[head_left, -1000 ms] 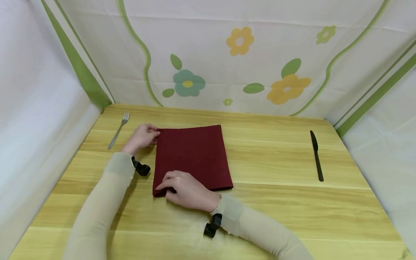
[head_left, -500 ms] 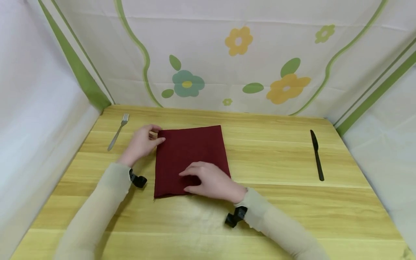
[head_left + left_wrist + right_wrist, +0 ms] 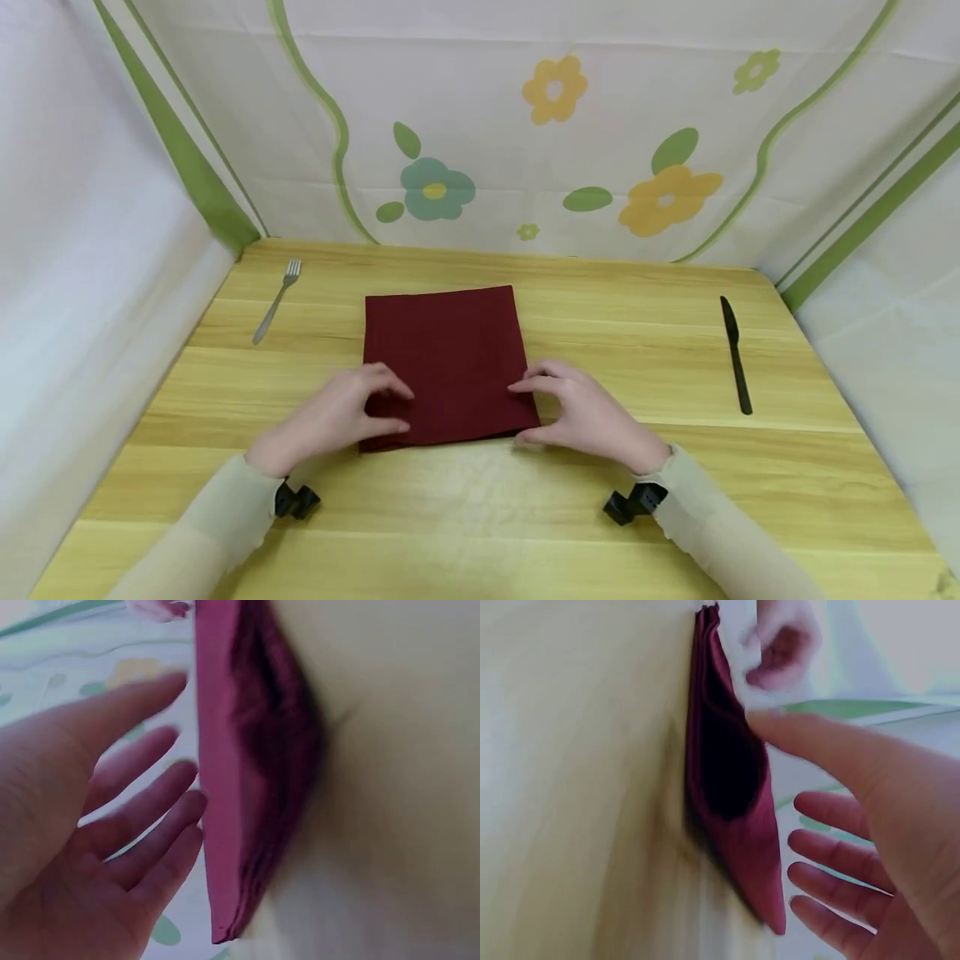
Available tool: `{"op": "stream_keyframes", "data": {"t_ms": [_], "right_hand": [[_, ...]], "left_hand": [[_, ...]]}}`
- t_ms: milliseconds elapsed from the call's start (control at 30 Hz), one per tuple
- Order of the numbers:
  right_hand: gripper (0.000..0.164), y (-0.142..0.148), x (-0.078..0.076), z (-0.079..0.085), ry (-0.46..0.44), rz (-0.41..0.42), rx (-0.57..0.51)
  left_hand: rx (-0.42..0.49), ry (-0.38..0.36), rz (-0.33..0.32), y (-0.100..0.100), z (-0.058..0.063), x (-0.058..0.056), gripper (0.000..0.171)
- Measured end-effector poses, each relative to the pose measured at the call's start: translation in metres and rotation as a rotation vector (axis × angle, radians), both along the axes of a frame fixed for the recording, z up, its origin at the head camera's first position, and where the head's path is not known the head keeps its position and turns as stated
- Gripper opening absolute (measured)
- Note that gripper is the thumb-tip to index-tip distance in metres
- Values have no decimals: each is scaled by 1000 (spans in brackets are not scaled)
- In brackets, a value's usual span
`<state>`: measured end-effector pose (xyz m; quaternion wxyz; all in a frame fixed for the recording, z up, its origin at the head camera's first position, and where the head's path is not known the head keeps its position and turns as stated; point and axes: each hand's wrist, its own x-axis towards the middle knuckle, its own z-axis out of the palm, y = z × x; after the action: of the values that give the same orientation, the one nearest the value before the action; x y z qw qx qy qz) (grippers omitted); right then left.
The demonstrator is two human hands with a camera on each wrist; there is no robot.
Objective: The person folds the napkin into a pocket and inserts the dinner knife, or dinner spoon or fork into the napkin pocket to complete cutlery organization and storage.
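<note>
A dark red folded cloth (image 3: 450, 358) lies as a near-square on the wooden table. Its layered front edge gapes a little, as the folded cloth (image 3: 769, 847) shows in the right wrist view. Over its front left part hovers my left hand (image 3: 337, 417), fingers parted and holding nothing. My right hand (image 3: 585, 412) is at the front right corner, thumb and fingers apart; whether the fingertips touch the fabric I cannot tell. In the left wrist view the left hand (image 3: 127, 810) has its fingers spread beside the cloth (image 3: 221, 787).
A fork (image 3: 277, 302) lies at the table's far left. A black knife (image 3: 736, 354) lies on the right. White curtains with printed flowers (image 3: 555, 89) border the table (image 3: 480, 517) at the back and sides.
My left hand has come from the cloth's back left corner toward its front left. My right hand has let go of the front left corner and slid right to the front right corner.
</note>
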<state>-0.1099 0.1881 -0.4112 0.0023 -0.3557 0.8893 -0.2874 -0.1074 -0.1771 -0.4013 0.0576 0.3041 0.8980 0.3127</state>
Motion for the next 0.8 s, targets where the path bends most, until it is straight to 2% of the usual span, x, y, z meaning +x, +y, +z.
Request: {"op": "stream_keyframes", "data": {"t_ms": [67, 167, 333, 567, 800], "right_hand": [[55, 5, 1, -3, 13, 9, -4], [43, 8, 0, -9, 45, 36, -8], [19, 9, -4, -18, 86, 76, -6], [16, 20, -4, -19, 89, 53, 14], [17, 50, -2, -15, 65, -71, 78]], "left_hand": [[-42, -50, -34, -1, -2, 7, 28], [-69, -96, -57, -4, -5, 13, 23], [-50, -91, -71, -7, -10, 14, 17], [-33, -52, -58, 1, -13, 1, 13], [-35, -7, -114, 25, -12, -17, 11]]}}
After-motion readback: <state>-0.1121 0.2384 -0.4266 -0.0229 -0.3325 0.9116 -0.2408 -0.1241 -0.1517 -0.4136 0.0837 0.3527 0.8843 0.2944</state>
